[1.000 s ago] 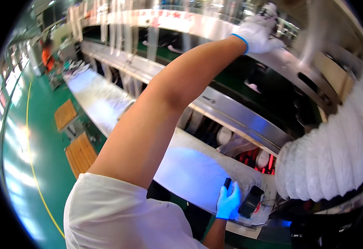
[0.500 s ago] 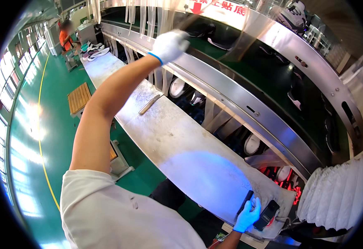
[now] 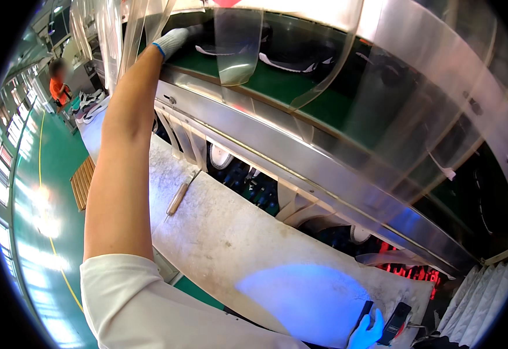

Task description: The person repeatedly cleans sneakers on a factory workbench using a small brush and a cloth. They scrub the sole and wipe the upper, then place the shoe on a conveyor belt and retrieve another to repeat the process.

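Observation:
My left hand, in a white glove with a blue cuff, reaches between clear plastic strips onto the green conveyor. Its fingertips blur into shadow beside a dark shoe with a pale sole edge, so their grip is hidden. Low at the right, my right hand, its glove lit bright blue, is closed round a slim black bar at the bench edge. Close by lies a black phone-like device with a red part. A blue patch of light falls on the worn pale bench.
A wooden-handled tool lies on the bench. Hanging plastic strips and a metal rail border the conveyor, which carries another black shoe. Shoes sit at the bench's far end, near a person in orange.
My left hand has gone from above the metal rail in among the strips over the conveyor. The view has shifted closer to the conveyor. My right hand stays by the black bar.

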Tool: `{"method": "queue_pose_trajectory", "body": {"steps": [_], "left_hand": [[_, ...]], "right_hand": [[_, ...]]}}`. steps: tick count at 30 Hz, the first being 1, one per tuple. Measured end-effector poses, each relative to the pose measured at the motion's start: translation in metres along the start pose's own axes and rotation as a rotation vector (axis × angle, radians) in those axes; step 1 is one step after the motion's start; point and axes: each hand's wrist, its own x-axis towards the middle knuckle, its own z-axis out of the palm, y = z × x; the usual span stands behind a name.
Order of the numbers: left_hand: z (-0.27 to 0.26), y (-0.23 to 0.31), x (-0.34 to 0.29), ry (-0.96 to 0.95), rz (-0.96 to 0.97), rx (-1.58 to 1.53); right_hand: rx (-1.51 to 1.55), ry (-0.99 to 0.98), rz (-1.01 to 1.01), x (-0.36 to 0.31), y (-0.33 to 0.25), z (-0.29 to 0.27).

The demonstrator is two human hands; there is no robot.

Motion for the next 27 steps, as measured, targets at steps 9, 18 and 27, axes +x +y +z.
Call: {"method": "queue_pose_trajectory", "body": {"steps": [9, 18, 27], "left_hand": [[0.040, 0.001, -0.136, 0.548, 0.524, -0.465], [0.142, -0.166, -0.309, 0.209, 0.062, 0.460], [0.216, -0.264, -0.159, 0.148, -0.375, 0.541]], "right_hand": [[-0.154, -0.060, 0.135, -0.013, 0.042, -0.002], [-0.099, -0.095, 0.103, 0.000, 0.040, 0.010], [-0.203, 0.002, -0.068, 0.003, -0.009, 0.008]]}}
